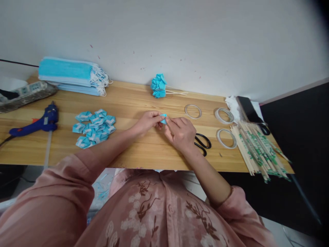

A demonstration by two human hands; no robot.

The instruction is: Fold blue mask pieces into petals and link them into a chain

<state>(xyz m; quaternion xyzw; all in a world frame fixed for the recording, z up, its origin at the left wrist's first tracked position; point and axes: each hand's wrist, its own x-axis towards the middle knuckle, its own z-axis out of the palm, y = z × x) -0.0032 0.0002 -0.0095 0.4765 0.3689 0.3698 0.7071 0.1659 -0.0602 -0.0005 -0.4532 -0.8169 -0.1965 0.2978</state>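
Observation:
A small folded blue piece [163, 118] is pinched between both hands above the middle of the wooden table. My left hand [150, 121] grips its left side with thumb and fingers. On the right side, my right hand [182, 132] holds it with closed fingers. To the left lies a pile of folded blue pieces with white parts [96, 127]. Behind the hands, near the wall, blue flowers [158, 85] lie with thin sticks pointing right. Black-handled scissors [204, 140] rest beside my right hand, which partly hides them.
A stack of blue masks [68, 73], a power strip [28, 92] and a blue glue gun [47, 120] are at the left. Tape rolls [224, 116], wrapped chopsticks [259, 149] and a phone [248, 109] lie at the right. The wooden table [144, 154] meets the wall behind.

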